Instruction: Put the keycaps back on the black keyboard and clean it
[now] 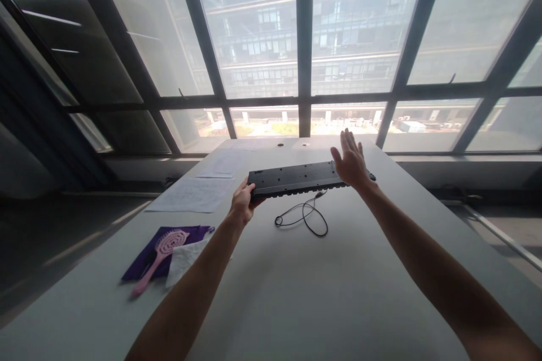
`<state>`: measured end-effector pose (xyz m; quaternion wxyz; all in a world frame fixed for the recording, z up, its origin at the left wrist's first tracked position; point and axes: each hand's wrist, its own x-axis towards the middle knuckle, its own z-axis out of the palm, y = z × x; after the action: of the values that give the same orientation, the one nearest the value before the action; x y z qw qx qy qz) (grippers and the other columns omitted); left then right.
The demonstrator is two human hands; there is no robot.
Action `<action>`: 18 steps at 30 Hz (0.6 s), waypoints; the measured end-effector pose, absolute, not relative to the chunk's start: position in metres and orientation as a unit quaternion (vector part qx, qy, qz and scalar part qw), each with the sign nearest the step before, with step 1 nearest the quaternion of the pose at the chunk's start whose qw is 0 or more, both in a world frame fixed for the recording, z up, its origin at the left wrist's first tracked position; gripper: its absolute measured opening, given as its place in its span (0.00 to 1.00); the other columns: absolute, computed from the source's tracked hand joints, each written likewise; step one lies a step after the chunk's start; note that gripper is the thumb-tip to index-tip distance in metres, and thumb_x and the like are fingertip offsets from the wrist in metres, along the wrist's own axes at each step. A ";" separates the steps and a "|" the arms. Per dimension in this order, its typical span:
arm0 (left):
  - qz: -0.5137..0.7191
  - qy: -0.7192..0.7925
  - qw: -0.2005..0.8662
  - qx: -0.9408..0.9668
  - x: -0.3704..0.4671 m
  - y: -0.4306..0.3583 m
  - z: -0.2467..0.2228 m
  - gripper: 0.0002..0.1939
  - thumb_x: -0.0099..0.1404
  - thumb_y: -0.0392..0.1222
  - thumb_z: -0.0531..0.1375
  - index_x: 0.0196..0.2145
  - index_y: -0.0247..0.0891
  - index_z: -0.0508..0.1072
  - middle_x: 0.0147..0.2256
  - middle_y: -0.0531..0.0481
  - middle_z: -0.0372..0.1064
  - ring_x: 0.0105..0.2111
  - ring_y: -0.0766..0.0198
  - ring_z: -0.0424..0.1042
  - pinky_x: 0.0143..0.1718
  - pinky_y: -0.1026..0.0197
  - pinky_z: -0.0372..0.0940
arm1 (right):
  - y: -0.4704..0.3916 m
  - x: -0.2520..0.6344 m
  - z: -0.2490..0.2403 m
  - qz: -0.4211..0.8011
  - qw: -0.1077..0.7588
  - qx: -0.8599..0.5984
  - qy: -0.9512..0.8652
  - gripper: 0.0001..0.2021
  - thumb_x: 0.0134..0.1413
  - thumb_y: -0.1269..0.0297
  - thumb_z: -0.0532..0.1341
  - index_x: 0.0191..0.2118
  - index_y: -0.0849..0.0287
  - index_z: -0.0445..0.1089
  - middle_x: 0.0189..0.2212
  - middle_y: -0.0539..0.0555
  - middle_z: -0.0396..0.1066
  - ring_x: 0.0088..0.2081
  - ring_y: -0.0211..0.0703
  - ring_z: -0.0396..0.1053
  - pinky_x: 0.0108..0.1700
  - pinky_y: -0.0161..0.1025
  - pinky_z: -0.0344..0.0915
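Note:
A black keyboard is held above the white table, its flat underside facing me and its keys showing along the lower edge. My left hand grips its left end, thumb on the underside. Near the right end is my right hand, open with its fingers stretched upward; whether the palm touches the keyboard cannot be made out. Below the keyboard a thin black cable lies in loops on the table.
On the left, a pink hairbrush rests on a purple cloth beside a crumpled white cloth. Papers lie farther back. Two round holes are at the far table edge, before large windows.

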<state>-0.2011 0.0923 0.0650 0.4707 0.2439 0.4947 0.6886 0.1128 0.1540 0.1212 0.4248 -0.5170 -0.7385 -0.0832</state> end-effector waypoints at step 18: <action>0.672 0.495 0.500 0.230 -0.219 0.088 0.083 0.26 0.67 0.27 0.55 0.59 0.45 0.72 0.44 0.44 0.77 0.35 0.60 0.79 0.35 0.57 0.78 | 0.179 0.267 0.051 0.038 0.501 -0.456 -0.735 0.29 0.58 0.69 0.55 0.66 0.56 0.64 0.65 0.58 0.63 0.66 0.55 0.61 0.63 0.57 0.64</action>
<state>-0.2193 0.0877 0.0828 0.5003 0.2304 0.4951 0.6720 0.2675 0.1791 0.0511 0.5005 -0.4563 -0.7347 0.0382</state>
